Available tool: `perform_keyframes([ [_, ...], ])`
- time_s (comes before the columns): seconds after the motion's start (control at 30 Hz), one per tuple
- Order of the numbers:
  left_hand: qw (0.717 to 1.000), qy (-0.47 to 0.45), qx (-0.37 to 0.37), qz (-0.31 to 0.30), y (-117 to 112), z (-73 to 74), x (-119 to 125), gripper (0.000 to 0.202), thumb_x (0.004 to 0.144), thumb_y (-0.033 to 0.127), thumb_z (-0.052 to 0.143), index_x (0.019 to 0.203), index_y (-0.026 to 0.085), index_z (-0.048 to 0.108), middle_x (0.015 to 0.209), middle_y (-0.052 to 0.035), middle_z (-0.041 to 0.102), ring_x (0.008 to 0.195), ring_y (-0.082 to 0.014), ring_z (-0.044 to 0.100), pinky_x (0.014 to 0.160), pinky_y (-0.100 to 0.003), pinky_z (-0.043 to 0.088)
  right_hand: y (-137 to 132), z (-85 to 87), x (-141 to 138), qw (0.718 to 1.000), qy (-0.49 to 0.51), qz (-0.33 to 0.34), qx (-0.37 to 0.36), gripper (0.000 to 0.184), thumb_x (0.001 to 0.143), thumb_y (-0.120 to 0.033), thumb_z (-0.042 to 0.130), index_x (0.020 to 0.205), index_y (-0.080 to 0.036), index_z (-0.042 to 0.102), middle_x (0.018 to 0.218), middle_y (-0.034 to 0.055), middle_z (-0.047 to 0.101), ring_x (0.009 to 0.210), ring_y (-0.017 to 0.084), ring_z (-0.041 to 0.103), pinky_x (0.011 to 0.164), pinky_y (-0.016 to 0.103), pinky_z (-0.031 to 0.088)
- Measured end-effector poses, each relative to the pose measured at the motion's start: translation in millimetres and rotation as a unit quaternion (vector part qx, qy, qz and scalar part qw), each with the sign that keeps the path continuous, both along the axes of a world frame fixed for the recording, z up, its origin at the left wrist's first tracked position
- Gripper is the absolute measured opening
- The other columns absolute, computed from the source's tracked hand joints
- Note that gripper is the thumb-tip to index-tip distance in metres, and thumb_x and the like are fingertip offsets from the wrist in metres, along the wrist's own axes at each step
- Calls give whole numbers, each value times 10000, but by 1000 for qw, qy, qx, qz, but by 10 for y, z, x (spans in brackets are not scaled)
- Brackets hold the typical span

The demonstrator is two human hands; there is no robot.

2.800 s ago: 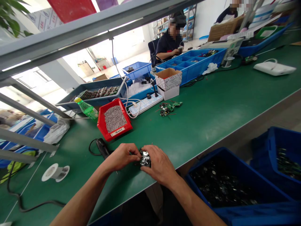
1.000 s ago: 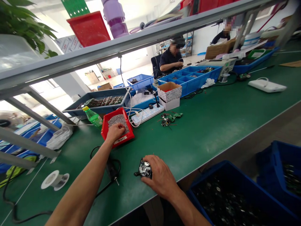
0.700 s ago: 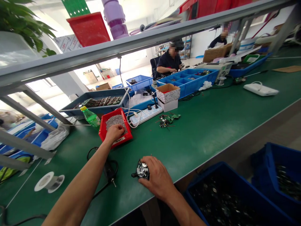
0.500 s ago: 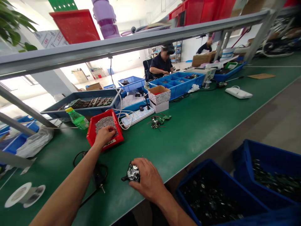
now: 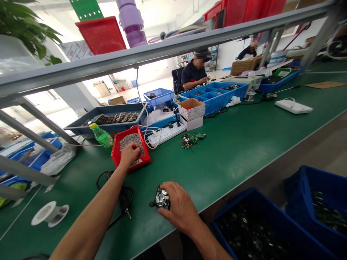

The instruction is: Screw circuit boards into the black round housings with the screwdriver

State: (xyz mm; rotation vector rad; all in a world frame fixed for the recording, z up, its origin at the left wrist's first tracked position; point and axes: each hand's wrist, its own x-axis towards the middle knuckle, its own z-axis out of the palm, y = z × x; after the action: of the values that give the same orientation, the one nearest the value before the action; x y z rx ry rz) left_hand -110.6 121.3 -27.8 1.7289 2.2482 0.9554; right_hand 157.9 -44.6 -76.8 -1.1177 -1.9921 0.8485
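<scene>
**Left hand in the screw tray, right hand on the part**

Fingers [image 5: 135, 147] of the left hand [image 5: 129, 154] are curled down into the red tray [image 5: 116, 151], tips buried in the grey screws [image 5: 129, 139]; whether they pinch any I cannot tell from here. The fingers of the right hand [image 5: 177, 206] are wrapped over a small black and metal part [image 5: 162, 197], pressing it to the green bench [image 5: 244, 137] near the front edge, well this side of the tray.

Just left of the part lies a black tool [image 5: 123, 200] with its cord looped toward the tray. A green bottle [image 5: 101, 135] lies touching the tray's far left corner. Right of the tray sits a white power strip [image 5: 166, 133], then a few small green circuit boards [image 5: 191, 139], with a cardboard box [image 5: 192, 108] behind them. Far left of the tray lies a white spool [image 5: 48, 213]. Below the bench edge, right of the part, stands a blue bin [image 5: 260, 231] of dark parts. Another person [image 5: 195, 70] sits at the far end.
</scene>
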Motion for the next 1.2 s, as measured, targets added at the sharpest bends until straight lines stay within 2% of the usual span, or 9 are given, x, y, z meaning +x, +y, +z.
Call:
perform_keyframes([
  [0.13,994,-107,35,-16,-143,62,-4,203,702,357,618,781,175,659,663,-9,635,622,-170,578,632,-276,456,1,-8,-4,1000,4,-1,4,577,658,-163,820,1153,-267,542,1169,25,611,1084,258,545,971,417,427],
  [0.27,972,-222,31,-64,-394,129,101,230,692,375,653,782,171,600,663,10,603,600,-139,586,634,-269,503,0,-4,-5,1000,2,0,8,586,656,-171,832,1156,-263,541,1172,30,614,1086,263,550,989,434,420],
  [0.37,952,-284,-6,-110,-676,204,271,247,684,366,694,783,163,596,726,-14,645,646,-147,629,687,-294,536,2,1,-3,1000,2,2,10,589,661,-166,829,1165,-257,536,1176,34,616,1089,264,553,995,439,419],
  [0.47,917,-336,-95,-192,-993,275,480,220,681,312,741,783,153,629,845,-44,682,701,-151,644,712,-293,530,7,-1,-1,1000,2,8,14,596,669,-170,823,1181,-251,528,1195,42,611,1100,267,551,999,443,418],
  [0.57,879,-321,-205,-286,-1243,280,659,133,698,238,741,762,148,666,797,-26,657,693,-126,596,674,-244,476,11,-14,-2,1000,0,6,17,604,676,-183,819,1196,-242,517,1195,51,607,1107,271,545,1002,451,415],
  [0.67,865,-279,-264,-323,-1363,200,755,77,712,209,713,746,146,684,724,-10,626,656,-115,545,633,-233,438,13,-34,-12,1000,0,1,15,588,676,-191,816,1180,-233,517,1167,54,611,1082,269,548,985,449,424],
  [0.8,864,-255,-286,-326,-1386,80,771,51,712,197,689,726,151,672,702,4,598,615,-105,514,603,-233,420,14,-52,-21,1000,3,-2,17,574,682,-195,805,1177,-234,517,1152,58,610,1066,270,551,969,446,428],
  [0.97,875,-213,-288,-327,-1395,28,779,35,714,176,655,733,151,668,714,6,589,624,-102,500,603,-226,401,9,-33,-6,1000,-1,-3,16,568,687,-199,802,1176,-233,514,1143,56,610,1067,269,547,965,441,421],
  [1.2,887,-164,-306,-305,-1379,89,821,43,711,198,621,736,164,613,632,36,529,568,-95,427,529,-219,328,38,-31,-24,1000,-6,1,16,471,696,-216,803,1082,-238,534,1071,44,607,1006,251,550,875,397,438],
])
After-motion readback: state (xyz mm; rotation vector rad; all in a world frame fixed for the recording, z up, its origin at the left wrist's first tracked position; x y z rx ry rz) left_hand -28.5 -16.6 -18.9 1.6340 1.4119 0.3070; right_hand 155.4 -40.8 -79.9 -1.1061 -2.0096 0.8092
